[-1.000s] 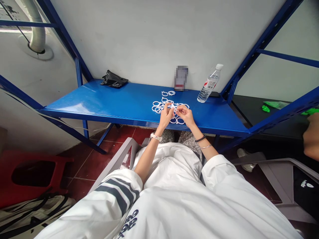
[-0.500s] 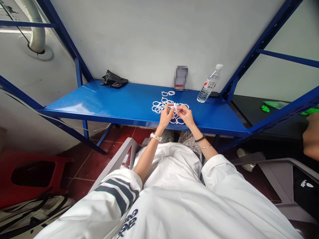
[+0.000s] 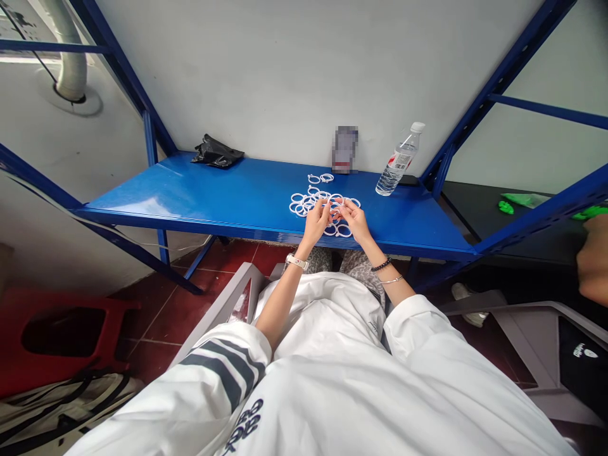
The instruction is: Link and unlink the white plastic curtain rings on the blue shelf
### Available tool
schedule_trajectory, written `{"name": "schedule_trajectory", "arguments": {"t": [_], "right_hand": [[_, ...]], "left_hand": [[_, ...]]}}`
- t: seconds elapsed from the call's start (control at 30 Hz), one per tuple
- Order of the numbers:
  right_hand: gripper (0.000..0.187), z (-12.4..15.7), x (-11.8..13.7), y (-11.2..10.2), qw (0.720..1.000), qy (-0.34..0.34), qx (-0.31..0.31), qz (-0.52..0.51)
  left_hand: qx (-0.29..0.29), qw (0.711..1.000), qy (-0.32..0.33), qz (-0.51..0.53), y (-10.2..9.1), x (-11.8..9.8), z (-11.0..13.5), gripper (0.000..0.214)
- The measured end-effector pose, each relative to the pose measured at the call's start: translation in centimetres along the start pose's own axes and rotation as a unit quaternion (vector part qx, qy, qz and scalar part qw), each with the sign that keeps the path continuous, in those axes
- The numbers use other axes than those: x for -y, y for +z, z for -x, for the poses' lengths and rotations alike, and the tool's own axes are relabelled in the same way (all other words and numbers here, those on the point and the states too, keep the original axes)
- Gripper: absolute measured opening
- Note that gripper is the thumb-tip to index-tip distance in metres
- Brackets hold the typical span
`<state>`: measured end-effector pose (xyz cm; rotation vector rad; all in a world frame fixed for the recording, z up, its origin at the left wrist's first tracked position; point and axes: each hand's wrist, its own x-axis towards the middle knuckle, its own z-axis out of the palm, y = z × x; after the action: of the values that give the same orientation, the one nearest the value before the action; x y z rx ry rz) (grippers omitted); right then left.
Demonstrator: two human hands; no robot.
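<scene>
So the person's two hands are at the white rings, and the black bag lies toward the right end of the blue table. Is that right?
Not quite: in the head view, the black bag lies toward the left end of the blue table. The left hand and right hand are at the white rings.

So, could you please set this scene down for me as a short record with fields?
Left hand: in a grip on one side of a white curtain ring
Right hand: on the other side of that ring
Ring pile: beneath and around both hands
Surface: blue tabletop
Rear left: black plastic bag
Rear middle: pixelated upright object, unidentifiable
Rear right: clear water bottle, white-capped, partly filled
Worn: pale watch, left; black bead bracelet, right
</scene>
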<state>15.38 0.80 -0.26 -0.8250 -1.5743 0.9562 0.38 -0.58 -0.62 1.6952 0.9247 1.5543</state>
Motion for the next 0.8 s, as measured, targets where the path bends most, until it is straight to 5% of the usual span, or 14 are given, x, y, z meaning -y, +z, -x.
{"name": "schedule_trajectory", "arguments": {"t": [0.17,0.4,0.8], "right_hand": [[0.060,0.3,0.3,0.0,1.000,0.000,-0.005,-0.010],[0.041,0.2,0.5,0.1,1.000,-0.003,0.024,-0.016],[0.040,0.2,1.3,0.4,0.997,0.038,0.058,-0.028]], "left_hand": [[-0.009,1.000,-0.004,0.000,0.1,0.3,0.0,0.047],[-0.004,1.000,0.003,-0.007,0.0,0.3,0.1,0.043],[0.016,1.000,0.018,0.009,-0.2,-0.1,0.1,0.042]]}}
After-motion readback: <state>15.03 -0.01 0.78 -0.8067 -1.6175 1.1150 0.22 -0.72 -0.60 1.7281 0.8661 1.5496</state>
